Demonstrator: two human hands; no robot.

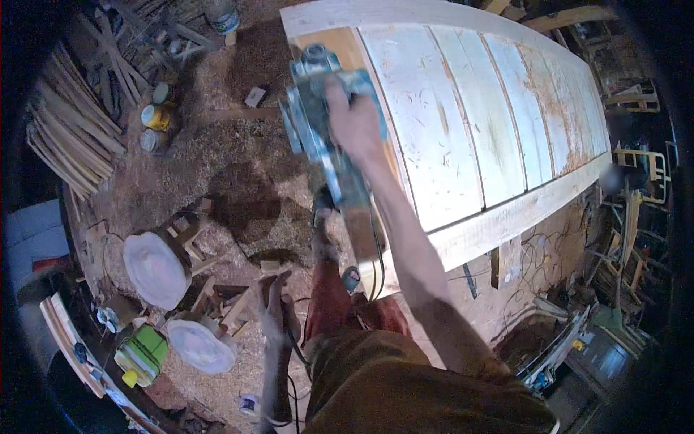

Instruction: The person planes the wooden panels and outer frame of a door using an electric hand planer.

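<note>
My right hand (pixel 354 123) is closed round the handle of a teal power tool (pixel 307 116), which looks like an electric planer. The tool is over the near left end of a wooden door (pixel 499 116), on its bare end rail, and is smeared by motion. Its dark cord (pixel 377 253) trails back past my forearm. My left hand (pixel 273 300) hangs low beside my leg, dim and partly blurred, its fingers apparently apart. Another stretch of cord passes close to it; I see no object in its fingers.
Shavings cover the floor (pixel 238 166). At lower left stand two pale-topped round stools (pixel 155 271) and a green-and-yellow container (pixel 141 354). Curved wood strips (pixel 72 130) and jars (pixel 155 116) lie further left. More timber and frames (pixel 640 170) line the right side.
</note>
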